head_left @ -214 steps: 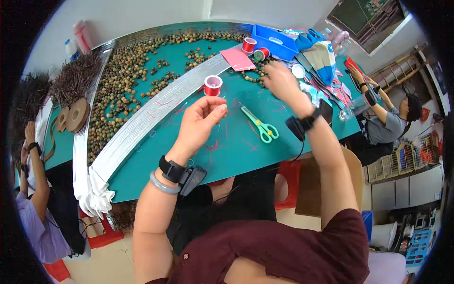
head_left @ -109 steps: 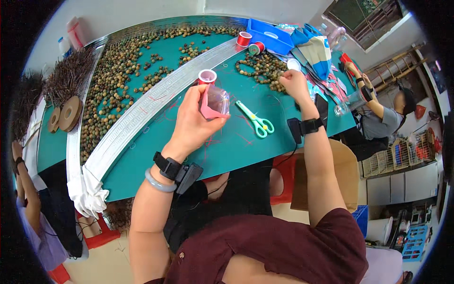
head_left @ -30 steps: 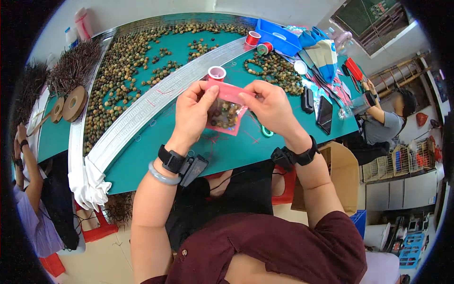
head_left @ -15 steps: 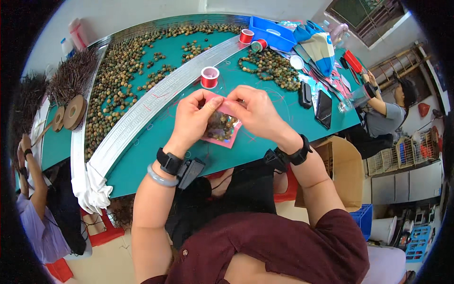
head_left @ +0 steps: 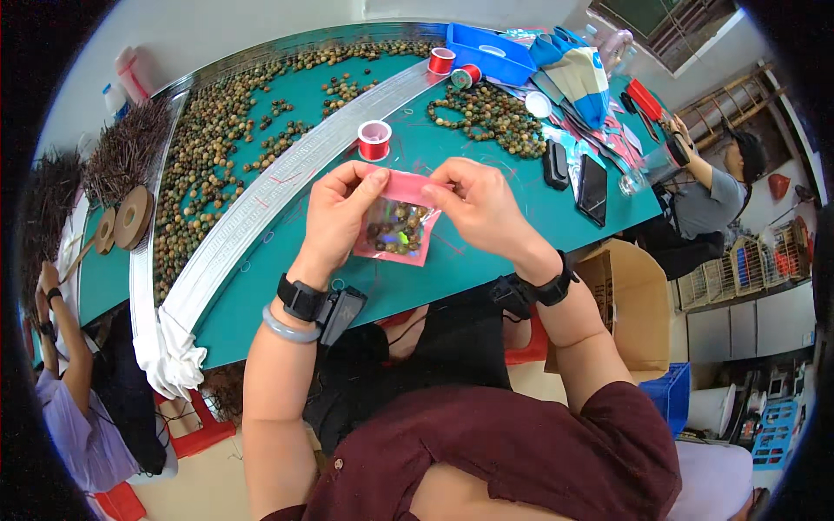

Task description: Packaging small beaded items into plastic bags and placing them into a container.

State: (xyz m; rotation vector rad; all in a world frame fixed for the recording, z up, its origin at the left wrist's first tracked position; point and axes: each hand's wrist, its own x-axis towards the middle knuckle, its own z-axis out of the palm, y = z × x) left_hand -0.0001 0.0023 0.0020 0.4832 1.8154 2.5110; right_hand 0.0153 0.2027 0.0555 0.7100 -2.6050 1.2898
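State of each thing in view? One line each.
Pink pouch: beads inside; seal unclear
Left hand: pinching pouch's top left
Right hand: pinching pouch's top right
Nearest red spool: upright
Green-ended spool: on its side
Phone: lying flat, screen dark
Cardboard box: open
Blue tray: open, upright
Loose beads: scattered

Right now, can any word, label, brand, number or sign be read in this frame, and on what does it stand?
None can be read.
Pink-edged clear pouch, held by the left hand and right hand: no readable print.
White strip: fine marks, too small to tell whether they are text.
Blue-and-white bag: any marking is too small to read.
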